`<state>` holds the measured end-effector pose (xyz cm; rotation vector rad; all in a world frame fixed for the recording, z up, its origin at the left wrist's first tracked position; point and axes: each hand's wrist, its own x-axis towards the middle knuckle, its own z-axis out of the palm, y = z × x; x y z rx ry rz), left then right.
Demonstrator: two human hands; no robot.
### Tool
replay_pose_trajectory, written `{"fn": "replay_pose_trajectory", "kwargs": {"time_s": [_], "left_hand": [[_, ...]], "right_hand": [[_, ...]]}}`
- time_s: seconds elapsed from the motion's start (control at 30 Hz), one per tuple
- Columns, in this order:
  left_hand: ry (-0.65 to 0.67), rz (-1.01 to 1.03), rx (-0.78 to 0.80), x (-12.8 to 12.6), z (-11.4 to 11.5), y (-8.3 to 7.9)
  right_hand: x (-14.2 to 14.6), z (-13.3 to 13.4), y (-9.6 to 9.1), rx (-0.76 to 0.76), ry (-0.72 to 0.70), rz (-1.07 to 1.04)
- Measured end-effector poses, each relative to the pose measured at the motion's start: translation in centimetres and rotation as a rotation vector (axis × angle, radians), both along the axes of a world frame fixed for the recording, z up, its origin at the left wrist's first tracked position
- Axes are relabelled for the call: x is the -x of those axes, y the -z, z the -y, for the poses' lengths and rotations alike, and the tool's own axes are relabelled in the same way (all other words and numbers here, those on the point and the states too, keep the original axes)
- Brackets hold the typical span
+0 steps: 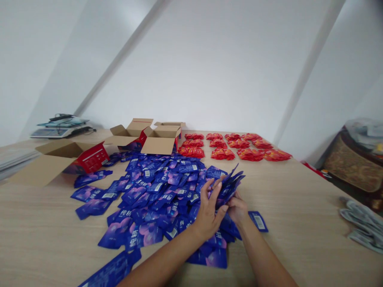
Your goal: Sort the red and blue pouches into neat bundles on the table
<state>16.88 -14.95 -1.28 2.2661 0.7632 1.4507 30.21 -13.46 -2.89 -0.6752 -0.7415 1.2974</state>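
Observation:
A big heap of blue and purple sachets (155,191) covers the middle of the wooden table (299,207). Both my hands hold one fanned stack of blue sachets (229,185) just above the heap's right edge. My left hand (209,211) presses against the stack's left side with its fingers straight and upright. My right hand (237,209) grips the stack from below, fingers curled. A single blue sachet (258,221) lies flat on the table just right of my right hand.
Several small piles of red sachets (236,146) lie in rows at the far side. Open cardboard boxes (149,137) with red sides stand at the back left, one tipped box (66,159) nearer. A scale (61,126) sits at far left. Grey gloves (362,225) lie at right.

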Motion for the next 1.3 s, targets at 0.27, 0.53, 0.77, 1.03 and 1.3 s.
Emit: {"fn": "replay_pose_trajectory", "kwargs": {"time_s": [0.27,0.53,0.77,1.03,1.3], "left_hand": [[-0.05,-0.026,-0.089,-0.4,-0.1,-0.2],[-0.067,-0.009,-0.088,-0.5,-0.3,0.3],[-0.06,0.026,0.011,-0.3,-0.7,0.3],[-0.022,0.088,0.206,-2.0,-3.7,-0.6],[-0.177,-0.28,0.382,-4.1,-12.9,-0.9]], "right_hand": [[0.4,0.2,-0.7,-0.012,-0.022,-0.057],[0.7,0.2,-0.7,-0.008,-0.027,-0.077],[1.1,0.5,-1.3,0.018,0.023,-0.084],[0.5,0.2,-3.4,0.049,0.04,0.054],[-7.5,-2.5,-3.2,0.316,0.199,-0.042]]}}
